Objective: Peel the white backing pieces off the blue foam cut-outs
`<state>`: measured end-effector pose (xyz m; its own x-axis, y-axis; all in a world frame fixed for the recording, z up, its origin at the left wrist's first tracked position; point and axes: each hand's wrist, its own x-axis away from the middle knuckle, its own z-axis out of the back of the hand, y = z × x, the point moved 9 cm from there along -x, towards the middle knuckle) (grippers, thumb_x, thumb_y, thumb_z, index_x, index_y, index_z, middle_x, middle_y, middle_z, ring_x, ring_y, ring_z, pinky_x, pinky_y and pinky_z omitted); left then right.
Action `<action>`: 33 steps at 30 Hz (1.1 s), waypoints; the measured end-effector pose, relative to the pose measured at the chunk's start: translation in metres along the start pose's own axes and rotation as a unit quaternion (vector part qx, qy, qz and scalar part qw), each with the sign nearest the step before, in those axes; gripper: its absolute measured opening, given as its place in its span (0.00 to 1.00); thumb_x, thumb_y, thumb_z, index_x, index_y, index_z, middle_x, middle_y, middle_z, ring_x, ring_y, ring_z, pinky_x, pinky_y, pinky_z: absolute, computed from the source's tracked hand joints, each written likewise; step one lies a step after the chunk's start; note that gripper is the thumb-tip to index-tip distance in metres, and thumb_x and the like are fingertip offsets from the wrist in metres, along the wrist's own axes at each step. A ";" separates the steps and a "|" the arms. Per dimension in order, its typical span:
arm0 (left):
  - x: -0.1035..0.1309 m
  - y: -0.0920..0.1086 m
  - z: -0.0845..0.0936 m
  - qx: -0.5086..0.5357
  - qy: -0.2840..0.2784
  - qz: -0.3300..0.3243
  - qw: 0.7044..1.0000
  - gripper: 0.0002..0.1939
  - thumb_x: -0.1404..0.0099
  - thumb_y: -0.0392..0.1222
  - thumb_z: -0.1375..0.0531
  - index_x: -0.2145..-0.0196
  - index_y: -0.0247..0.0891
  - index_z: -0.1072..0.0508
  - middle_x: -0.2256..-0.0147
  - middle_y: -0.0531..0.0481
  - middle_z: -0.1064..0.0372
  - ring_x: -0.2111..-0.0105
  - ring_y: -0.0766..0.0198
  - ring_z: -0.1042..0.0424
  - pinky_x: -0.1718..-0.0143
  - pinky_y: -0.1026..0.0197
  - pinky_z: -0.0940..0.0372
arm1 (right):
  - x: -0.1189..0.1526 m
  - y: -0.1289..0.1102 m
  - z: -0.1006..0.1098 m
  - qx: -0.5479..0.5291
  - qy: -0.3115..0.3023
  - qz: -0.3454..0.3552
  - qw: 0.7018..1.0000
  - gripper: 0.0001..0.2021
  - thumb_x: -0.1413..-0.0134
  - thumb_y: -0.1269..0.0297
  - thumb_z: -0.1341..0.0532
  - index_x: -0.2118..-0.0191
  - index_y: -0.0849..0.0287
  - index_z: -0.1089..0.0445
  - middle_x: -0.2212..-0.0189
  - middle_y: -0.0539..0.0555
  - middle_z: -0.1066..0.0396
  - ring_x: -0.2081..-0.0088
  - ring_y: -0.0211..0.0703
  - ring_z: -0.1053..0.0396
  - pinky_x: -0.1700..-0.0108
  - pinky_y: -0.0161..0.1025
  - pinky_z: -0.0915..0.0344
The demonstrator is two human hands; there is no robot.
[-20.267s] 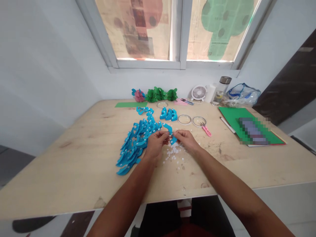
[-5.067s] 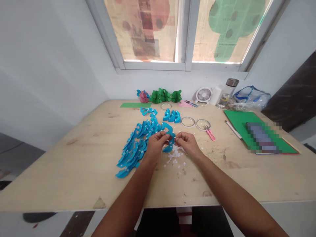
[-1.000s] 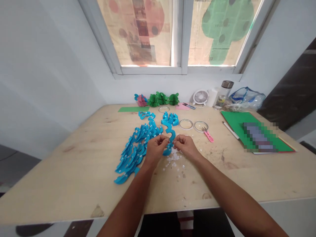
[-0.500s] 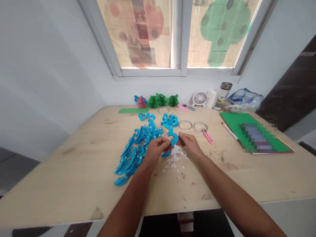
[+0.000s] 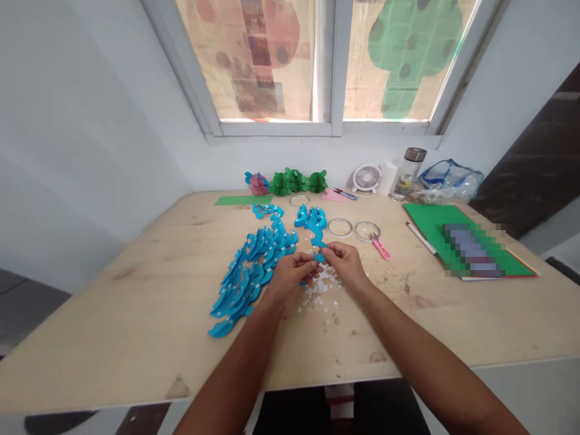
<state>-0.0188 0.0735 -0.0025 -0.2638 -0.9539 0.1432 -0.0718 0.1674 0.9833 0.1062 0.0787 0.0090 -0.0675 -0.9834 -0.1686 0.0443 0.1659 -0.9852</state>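
Observation:
Between my two hands is a curved blue paper cutout (image 5: 317,240), held above the table. My left hand (image 5: 295,273) pinches its lower end, the fingers pressed together. My right hand (image 5: 345,260) has its thumb and fingertips closed on the right edge of the same cutout. Many like blue cutouts with small white tabs lie in an overlapping pile (image 5: 254,266) left of my hands. A smaller cluster of blue pieces (image 5: 304,215) sits just beyond. White paper scraps (image 5: 319,290) are scattered on the table below my hands.
Rolls of tape (image 5: 339,227) and pink-handled snips (image 5: 380,246) lie to the right. Green sheets (image 5: 435,229), a white pen (image 5: 421,238), a glass bottle (image 5: 408,175) and a small fan (image 5: 367,177) stand or lie farther out. Green paper ornaments (image 5: 295,181) line the wall.
My right hand has moved left onto the blue cutout, its fingertips now gripping the edge. The cutout sits slightly lower and is more covered by my fingers.

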 end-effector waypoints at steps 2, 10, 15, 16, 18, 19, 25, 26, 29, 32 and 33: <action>0.000 0.000 0.000 0.008 -0.005 0.005 1.000 0.13 0.56 0.45 0.34 0.77 0.33 0.29 0.78 0.46 0.28 0.80 0.68 0.34 0.80 0.66 0.41 | 0.001 -0.005 0.000 0.040 -0.001 0.030 0.999 0.14 0.53 0.55 0.41 0.76 0.62 0.31 0.83 0.48 0.36 0.80 0.34 0.41 0.77 0.32 0.46; -0.001 -0.006 0.001 0.051 -0.038 0.025 0.998 0.13 0.57 0.43 0.33 0.75 0.33 0.29 0.77 0.48 0.28 0.80 0.69 0.34 0.79 0.67 0.40 | 0.003 -0.017 -0.001 0.118 -0.024 0.097 0.988 0.14 0.52 0.56 0.42 0.72 0.62 0.28 0.80 0.49 0.35 0.77 0.35 0.41 0.75 0.32 0.44; 0.001 0.001 -0.001 0.010 -0.030 0.008 0.999 0.11 0.54 0.44 0.35 0.78 0.33 0.29 0.78 0.48 0.29 0.79 0.68 0.34 0.80 0.67 0.40 | 0.001 -0.011 0.002 0.068 -0.009 0.072 0.995 0.15 0.53 0.54 0.41 0.73 0.62 0.28 0.79 0.50 0.33 0.76 0.37 0.38 0.75 0.33 0.43; 0.001 0.002 -0.001 -0.001 -0.026 -0.002 1.000 0.11 0.54 0.44 0.35 0.79 0.33 0.29 0.79 0.48 0.29 0.80 0.69 0.35 0.80 0.67 0.40 | 0.001 -0.010 0.002 0.060 -0.009 0.067 0.996 0.15 0.53 0.54 0.41 0.72 0.62 0.28 0.79 0.51 0.33 0.76 0.37 0.38 0.74 0.33 0.42; 0.001 0.006 0.000 -0.017 -0.022 -0.025 0.999 0.11 0.52 0.45 0.36 0.80 0.34 0.29 0.81 0.50 0.31 0.82 0.70 0.36 0.80 0.67 0.40 | 0.001 -0.009 0.002 0.043 -0.007 0.059 0.997 0.15 0.54 0.53 0.40 0.72 0.62 0.28 0.79 0.51 0.32 0.76 0.37 0.38 0.74 0.33 0.42; 0.000 0.006 0.001 -0.023 -0.023 -0.032 0.999 0.11 0.52 0.45 0.36 0.80 0.34 0.29 0.82 0.50 0.31 0.82 0.70 0.37 0.80 0.67 0.40 | 0.001 -0.008 0.002 0.036 -0.005 0.055 0.998 0.15 0.54 0.53 0.40 0.72 0.62 0.29 0.79 0.51 0.32 0.76 0.37 0.38 0.74 0.33 0.42; -0.002 0.003 0.000 -0.028 -0.052 -0.024 0.998 0.13 0.52 0.48 0.36 0.77 0.34 0.27 0.77 0.47 0.28 0.79 0.67 0.33 0.79 0.66 0.39 | -0.001 -0.004 0.007 0.007 0.021 0.036 0.999 0.14 0.56 0.53 0.38 0.75 0.61 0.29 0.81 0.49 0.34 0.79 0.36 0.39 0.76 0.33 0.43; -0.002 0.003 0.000 -0.027 -0.055 -0.020 0.998 0.13 0.51 0.48 0.36 0.76 0.34 0.27 0.75 0.46 0.27 0.78 0.66 0.32 0.79 0.66 0.39 | -0.002 -0.003 0.008 0.009 0.025 0.033 0.999 0.14 0.57 0.53 0.38 0.75 0.61 0.30 0.82 0.49 0.34 0.79 0.36 0.39 0.76 0.33 0.43; -0.004 0.000 0.002 -0.017 -0.045 -0.006 0.999 0.14 0.51 0.49 0.37 0.75 0.34 0.27 0.75 0.45 0.27 0.77 0.65 0.31 0.80 0.66 0.39 | -0.001 -0.003 0.008 0.012 0.023 0.031 0.999 0.14 0.57 0.53 0.38 0.75 0.61 0.29 0.82 0.49 0.33 0.79 0.36 0.39 0.76 0.34 0.43; -0.008 -0.001 0.006 -0.016 -0.013 -0.014 1.000 0.14 0.49 0.50 0.39 0.77 0.34 0.29 0.79 0.47 0.29 0.80 0.67 0.33 0.81 0.66 0.39 | 0.000 -0.002 0.002 0.002 -0.003 0.030 1.000 0.14 0.57 0.53 0.38 0.74 0.61 0.29 0.80 0.50 0.31 0.77 0.38 0.36 0.74 0.34 0.41; -0.009 0.000 0.008 -0.024 -0.001 -0.026 0.999 0.14 0.48 0.49 0.40 0.78 0.34 0.30 0.80 0.49 0.30 0.82 0.68 0.34 0.81 0.66 0.40 | 0.001 -0.002 -0.001 -0.001 -0.012 0.029 1.000 0.13 0.56 0.54 0.38 0.74 0.61 0.29 0.80 0.51 0.31 0.77 0.38 0.36 0.74 0.35 0.41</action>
<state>-0.0236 0.0841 -0.0050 -0.2619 -0.9606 0.0926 -0.0390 0.1064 0.9936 0.1053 0.0779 0.0108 -0.0411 -0.9735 -0.2250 0.0464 0.2230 -0.9737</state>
